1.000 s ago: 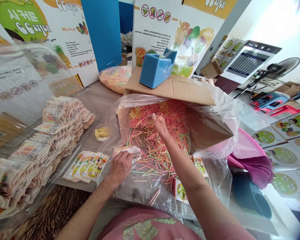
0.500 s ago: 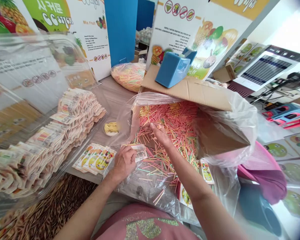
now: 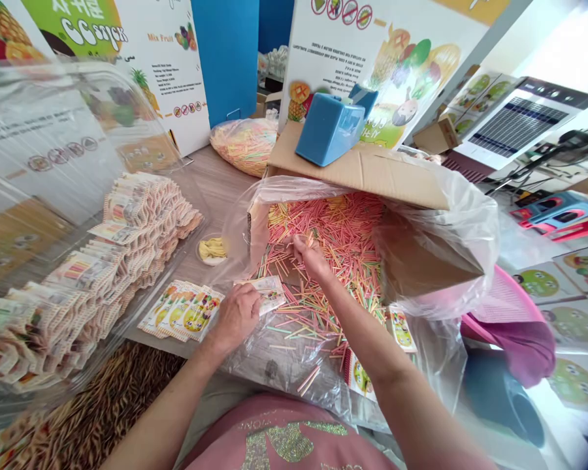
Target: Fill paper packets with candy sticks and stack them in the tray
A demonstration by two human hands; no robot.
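Observation:
My left hand (image 3: 238, 314) is closed on a small printed packet (image 3: 273, 294) that lies on the plastic-covered table at the mouth of a carton. Inside the carton, my right hand (image 3: 311, 256) has its fingers pinched together among loose thin candy sticks (image 3: 345, 228), pink, yellow and green; a few sticks seem to be between the fingertips, partly hidden. More sticks spill out of the carton (image 3: 362, 171) onto the plastic. To the left of my left hand lies a fanned row of printed packets (image 3: 183, 310).
Stacked packets (image 3: 127, 241) fill a clear plastic tray at left. A small dish with yellow pieces (image 3: 212, 249) sits beside the carton. On the carton's flap stands a blue tape dispenser (image 3: 330, 127). A bag of sticks (image 3: 245, 143) lies behind; a pink basket (image 3: 512, 326) is at right.
My left hand has shifted slightly left and lower, and more of the packet shows beside it. My right hand stays among the sticks with its fingers pinched. The whole view has shifted a little.

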